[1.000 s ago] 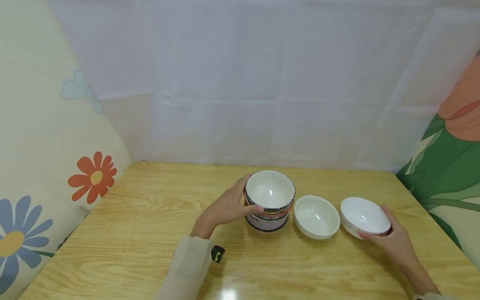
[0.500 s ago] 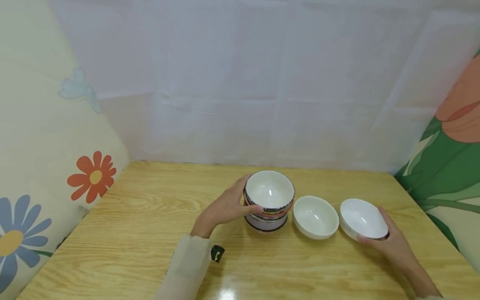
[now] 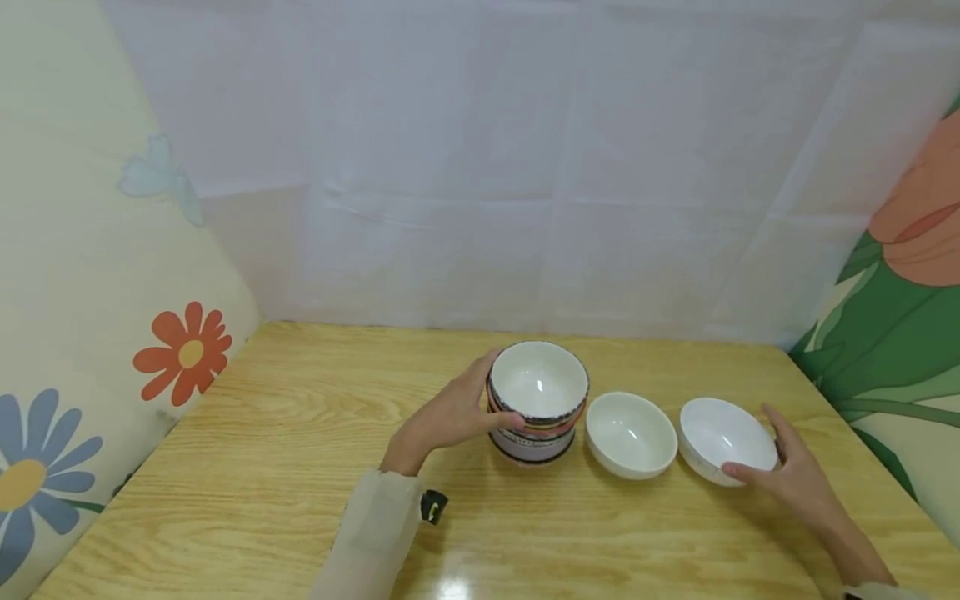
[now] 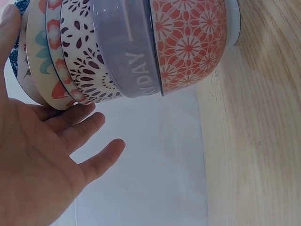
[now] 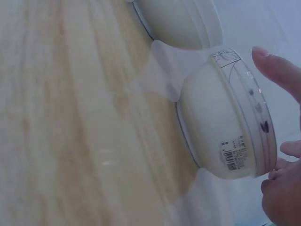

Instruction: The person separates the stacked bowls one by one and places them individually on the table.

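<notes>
My left hand (image 3: 459, 410) is at a tall stack of nested bowls (image 3: 534, 452) near the table's middle, thumb on the near side and fingers round the far side. In the left wrist view, the fingers (image 4: 77, 125) touch the upper patterned bowls. Below these are a purple-grey bowl (image 4: 124, 52) with raised letters and a red flower-patterned bowl (image 4: 190, 47). To the right, a white bowl (image 3: 722, 440) stands upright on the table. My right hand (image 3: 798, 479) is spread at its right side, thumb by the near rim. A barcode label (image 5: 233, 154) shows on its side.
A cream bowl (image 3: 632, 435) stands between the stack and the white bowl, close to both. The wooden table (image 3: 247, 467) is backed by a white sheet (image 3: 435, 167). Flower-printed cloths (image 3: 67, 250) hang at both sides.
The white bowl, tilted in my right hand earlier, now sits level on the table. The right fingers have spread and loosened from its rim. My left hand stays at the stack.
</notes>
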`<state>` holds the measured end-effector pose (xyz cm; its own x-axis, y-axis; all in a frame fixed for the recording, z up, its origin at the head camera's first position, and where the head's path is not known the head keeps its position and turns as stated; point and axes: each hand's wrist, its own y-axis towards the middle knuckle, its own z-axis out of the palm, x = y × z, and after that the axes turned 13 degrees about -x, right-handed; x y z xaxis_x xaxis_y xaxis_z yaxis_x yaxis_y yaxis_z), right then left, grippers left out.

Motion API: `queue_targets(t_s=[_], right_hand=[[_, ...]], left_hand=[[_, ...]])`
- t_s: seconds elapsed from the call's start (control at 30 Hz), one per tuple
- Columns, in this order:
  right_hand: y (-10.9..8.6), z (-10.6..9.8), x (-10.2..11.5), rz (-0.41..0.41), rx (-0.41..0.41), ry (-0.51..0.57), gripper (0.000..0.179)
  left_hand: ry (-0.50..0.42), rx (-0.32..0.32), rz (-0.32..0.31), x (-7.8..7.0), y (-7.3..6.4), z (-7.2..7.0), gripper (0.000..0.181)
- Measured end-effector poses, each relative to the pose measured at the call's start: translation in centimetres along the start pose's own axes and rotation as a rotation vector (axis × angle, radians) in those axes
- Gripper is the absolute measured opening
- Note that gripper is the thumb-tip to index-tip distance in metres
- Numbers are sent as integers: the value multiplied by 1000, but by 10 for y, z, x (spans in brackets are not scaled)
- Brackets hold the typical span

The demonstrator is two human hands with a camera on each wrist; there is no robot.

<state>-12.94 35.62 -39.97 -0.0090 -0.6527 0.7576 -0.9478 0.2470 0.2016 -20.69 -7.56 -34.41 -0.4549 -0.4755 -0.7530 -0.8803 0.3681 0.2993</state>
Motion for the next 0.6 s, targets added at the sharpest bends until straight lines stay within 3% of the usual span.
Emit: queue_targets(t_s=[0.2,0.4,0.6], right_hand=[[7,-3,10,-4,23,30,106],[15,-3,25,-18,57,-11,109],[24,-1,42,-88,78,11,107]], left_hand=[[5,3,-2,0,0,-1,100],[10,3,-3,0,1,-1,98],[29,0,-19,-1,0,-1,97]])
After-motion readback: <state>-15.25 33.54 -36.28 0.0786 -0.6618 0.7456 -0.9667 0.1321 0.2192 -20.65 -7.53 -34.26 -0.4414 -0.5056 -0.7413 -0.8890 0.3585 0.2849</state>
